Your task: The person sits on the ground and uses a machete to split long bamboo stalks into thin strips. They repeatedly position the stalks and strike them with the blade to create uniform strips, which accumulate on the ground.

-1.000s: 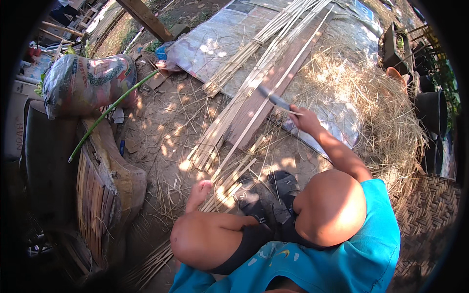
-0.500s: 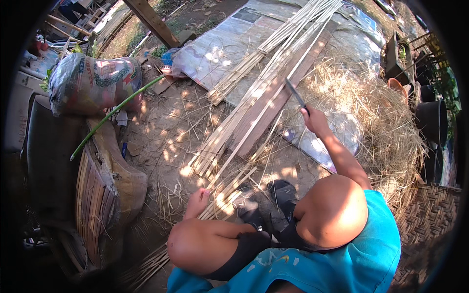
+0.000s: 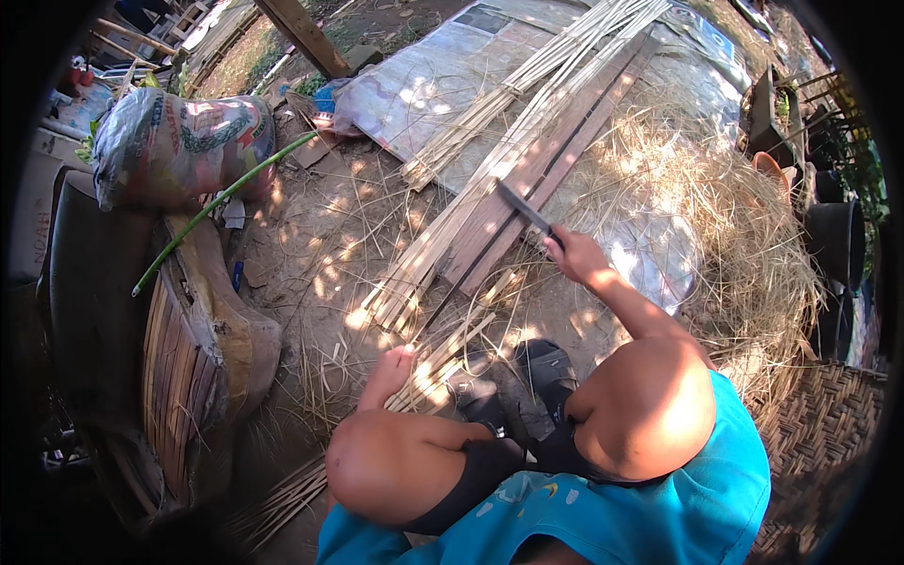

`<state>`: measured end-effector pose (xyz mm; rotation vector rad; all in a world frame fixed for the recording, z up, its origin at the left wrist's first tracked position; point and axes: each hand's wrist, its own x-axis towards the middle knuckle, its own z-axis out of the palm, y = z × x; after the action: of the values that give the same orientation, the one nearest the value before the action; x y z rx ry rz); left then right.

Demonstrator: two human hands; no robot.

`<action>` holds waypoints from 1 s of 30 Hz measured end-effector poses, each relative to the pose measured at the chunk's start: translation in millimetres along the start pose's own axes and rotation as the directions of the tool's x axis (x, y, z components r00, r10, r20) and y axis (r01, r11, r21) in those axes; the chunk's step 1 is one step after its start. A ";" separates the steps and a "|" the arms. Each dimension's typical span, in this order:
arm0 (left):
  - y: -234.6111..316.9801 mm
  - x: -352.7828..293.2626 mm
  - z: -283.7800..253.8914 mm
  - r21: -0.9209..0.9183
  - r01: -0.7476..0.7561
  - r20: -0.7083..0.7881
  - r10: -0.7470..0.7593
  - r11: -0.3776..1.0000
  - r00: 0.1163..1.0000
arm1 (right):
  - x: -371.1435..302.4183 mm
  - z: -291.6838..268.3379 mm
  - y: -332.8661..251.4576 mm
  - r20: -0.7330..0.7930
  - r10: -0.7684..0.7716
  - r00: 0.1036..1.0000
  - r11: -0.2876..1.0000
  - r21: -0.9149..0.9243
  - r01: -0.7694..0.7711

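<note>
My right hand [image 3: 575,254] grips a knife [image 3: 527,206] by its dark handle. The blade lies across a long thin strip [image 3: 571,148], dark on its upper face, that runs along a brown wooden plank [image 3: 482,231]. Near my left knee, my left hand [image 3: 390,371] is closed on the near end of that strip. Beside the plank on the left rests a bundle of pale split strips [image 3: 414,273], bamboo by their look. More short strips [image 3: 438,369] lie by my feet, next to my left hand.
A heap of fine shavings [image 3: 725,207] covers the right side of a sheet [image 3: 424,89] on the ground. At left stand a stuffed sack [image 3: 188,141], a green stalk [image 3: 221,200] and a wooden block [image 3: 247,339]. Black pots [image 3: 832,235] and a woven mat [image 3: 819,443] line the right.
The strip in my left hand now shows a dark face instead of a pale one. My right hand has brought the knife left and nearer, onto the strip. My left hand has shifted slightly.
</note>
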<state>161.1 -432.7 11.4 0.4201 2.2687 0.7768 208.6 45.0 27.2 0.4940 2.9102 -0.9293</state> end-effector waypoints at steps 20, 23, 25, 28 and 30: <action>-95.9 -82.7 -12.8 0.234 0.246 -0.176 -0.208 0.940 0.962 | 71.3 -56.3 114.0 -0.369 0.120 0.922 0.973 -0.140 -0.183; -122.3 -95.2 0.5 0.208 0.249 -0.227 -0.201 0.946 0.953 | 54.8 -41.4 80.0 -0.402 0.107 0.909 0.987 -0.070 -0.147; -30.7 -22.4 23.3 0.162 -0.007 -0.237 0.046 0.987 0.970 | 8.2 0.3 44.3 -0.141 0.061 0.988 0.998 0.008 -0.061; 16.5 13.1 22.7 0.359 -0.154 -0.345 0.285 0.921 0.894 | -66.0 66.6 -75.5 0.332 -0.364 0.870 0.928 0.046 0.370; 14.3 14.7 24.3 0.454 -0.178 -0.255 0.319 0.873 0.913 | -67.8 87.4 -48.7 0.238 -0.414 0.879 0.906 0.012 0.424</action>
<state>168.8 -404.5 -1.0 0.8625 2.7394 0.4940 253.0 -61.9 -7.8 -0.2543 2.8510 -0.8893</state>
